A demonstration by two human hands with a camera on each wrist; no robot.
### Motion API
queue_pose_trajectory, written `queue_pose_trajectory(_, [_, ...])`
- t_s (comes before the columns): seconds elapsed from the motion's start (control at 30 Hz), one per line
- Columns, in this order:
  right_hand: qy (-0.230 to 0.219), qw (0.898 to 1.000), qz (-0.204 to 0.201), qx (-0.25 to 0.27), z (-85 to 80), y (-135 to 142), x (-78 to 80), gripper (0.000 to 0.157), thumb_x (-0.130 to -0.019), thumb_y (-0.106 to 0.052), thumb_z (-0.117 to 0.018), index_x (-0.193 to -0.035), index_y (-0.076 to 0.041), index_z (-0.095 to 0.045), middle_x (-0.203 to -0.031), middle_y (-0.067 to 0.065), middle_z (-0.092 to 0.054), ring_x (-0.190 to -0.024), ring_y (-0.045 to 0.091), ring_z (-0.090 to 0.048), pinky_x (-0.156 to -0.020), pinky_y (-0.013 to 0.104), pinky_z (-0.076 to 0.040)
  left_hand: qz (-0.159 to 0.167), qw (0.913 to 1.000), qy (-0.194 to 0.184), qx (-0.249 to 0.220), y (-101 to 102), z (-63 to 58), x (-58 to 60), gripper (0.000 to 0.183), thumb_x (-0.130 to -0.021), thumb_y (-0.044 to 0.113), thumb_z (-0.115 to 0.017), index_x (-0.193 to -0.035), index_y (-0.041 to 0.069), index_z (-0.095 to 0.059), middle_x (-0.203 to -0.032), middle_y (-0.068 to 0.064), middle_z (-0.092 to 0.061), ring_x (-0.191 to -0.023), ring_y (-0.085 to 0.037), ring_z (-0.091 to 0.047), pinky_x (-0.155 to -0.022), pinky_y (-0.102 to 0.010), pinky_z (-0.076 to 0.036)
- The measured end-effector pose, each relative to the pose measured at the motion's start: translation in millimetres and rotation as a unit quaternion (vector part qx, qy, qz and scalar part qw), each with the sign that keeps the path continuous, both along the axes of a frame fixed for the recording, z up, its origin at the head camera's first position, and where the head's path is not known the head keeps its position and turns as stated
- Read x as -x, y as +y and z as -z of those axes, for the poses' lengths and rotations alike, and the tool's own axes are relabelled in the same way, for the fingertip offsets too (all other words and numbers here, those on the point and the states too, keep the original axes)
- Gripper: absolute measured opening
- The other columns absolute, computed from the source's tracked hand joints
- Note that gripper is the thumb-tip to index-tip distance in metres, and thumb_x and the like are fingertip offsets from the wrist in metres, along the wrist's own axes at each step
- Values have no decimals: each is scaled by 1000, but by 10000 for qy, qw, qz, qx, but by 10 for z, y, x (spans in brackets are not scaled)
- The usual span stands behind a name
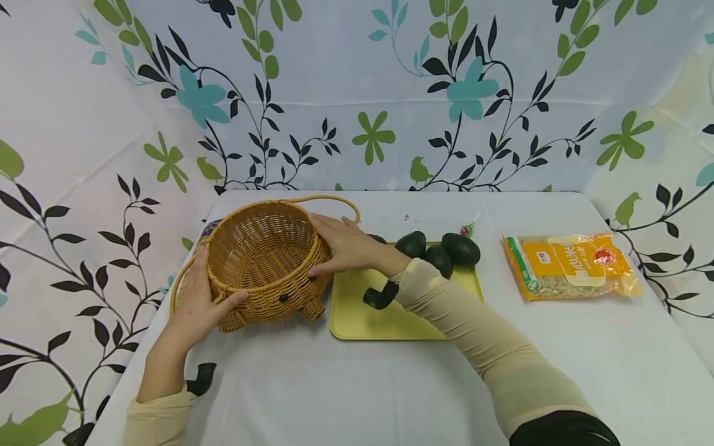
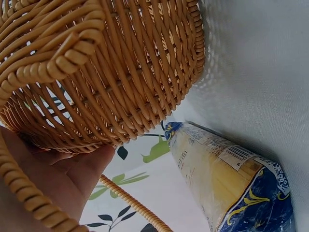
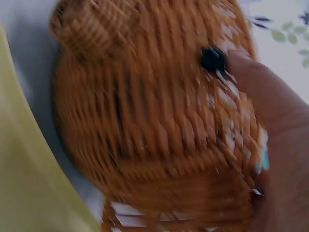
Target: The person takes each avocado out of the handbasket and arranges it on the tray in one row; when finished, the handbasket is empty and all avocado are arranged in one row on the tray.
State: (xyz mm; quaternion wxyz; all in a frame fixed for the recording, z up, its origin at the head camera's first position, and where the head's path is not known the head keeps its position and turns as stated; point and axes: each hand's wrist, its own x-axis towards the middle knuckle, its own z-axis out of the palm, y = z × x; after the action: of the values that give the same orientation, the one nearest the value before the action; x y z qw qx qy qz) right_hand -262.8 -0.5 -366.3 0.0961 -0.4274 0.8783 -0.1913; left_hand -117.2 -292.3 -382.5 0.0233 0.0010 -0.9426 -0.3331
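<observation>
A brown wicker basket (image 1: 259, 232) with small feet, a black bead eye (image 3: 213, 59) and a looped handle stands tilted, empty, at the left of the table. My left hand (image 1: 195, 300) holds its left side, thumb near the front rim and fingers along the outer wall. In the left wrist view those fingers (image 2: 89, 169) press against the weave. My right hand (image 1: 354, 244) grips the right side by the rim, its thumb beside the eye in the right wrist view. Its far fingers are partly hidden there.
A yellow tray (image 1: 385, 310) right of the basket bears several avocados (image 1: 462, 249) at its back. Farther right are a wrapped lollipop (image 1: 467, 230) and an orange packet of grain (image 1: 571, 266). A blue-and-clear bag (image 2: 217, 179) lies behind the basket's left side.
</observation>
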Motion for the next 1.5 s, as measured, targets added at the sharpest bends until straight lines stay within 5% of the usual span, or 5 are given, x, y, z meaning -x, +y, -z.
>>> queue_pose_trajectory(0.4, [82,9994,346,12,48,-54,-45,116,-73,-67,-65,-153,-15,1,-161,2,-10,-147,19,-16,-118,55,-10,553,9968,-345,466,-36,-221,54,108,-87,46,-61,-149,12,20,-157,-20,15,-142,-49,2,-103,-74,-17])
queue_pose_trajectory(0.7, [-19,9993,375,56,45,-54,-24,116,-72,-68,-65,-153,-16,1,-160,1,-10,-147,20,-17,-118,55,-10,1203,9744,-1178,1491,-10,-978,297,88,-94,55,-43,-150,-2,-6,-153,-32,-13,-139,-53,-13,-107,-68,-17])
queue_pose_trajectory(0.97, [70,9995,317,-16,62,-67,-6,116,-73,-67,-65,-153,-14,0,-160,3,-11,-147,21,-17,-118,55,-11,1642,9521,-1360,2191,313,-1579,809,83,-94,61,-34,-150,3,-17,-151,-30,-23,-136,-51,-23,-106,-68,-21])
queue_pose_trajectory(1.23, [40,9994,334,9,76,-59,-4,116,-72,-67,-65,-153,-15,-1,-160,3,-13,-147,20,-19,-118,55,-13,2208,9123,-2599,2268,486,-1407,1377,87,-92,68,-27,-141,-3,-39,-137,-30,-46,-118,-46,-52,-92,-57,-46])
queue_pose_trajectory(1.5, [18,9995,313,64,72,-56,-15,115,-72,-66,-66,-153,-15,-2,-159,4,-17,-146,20,-21,-117,55,-15,2180,8744,-3997,1679,679,-1151,1647,94,-88,71,-33,-149,1,-19,-150,-31,-24,-132,-49,-37,-103,-57,-39])
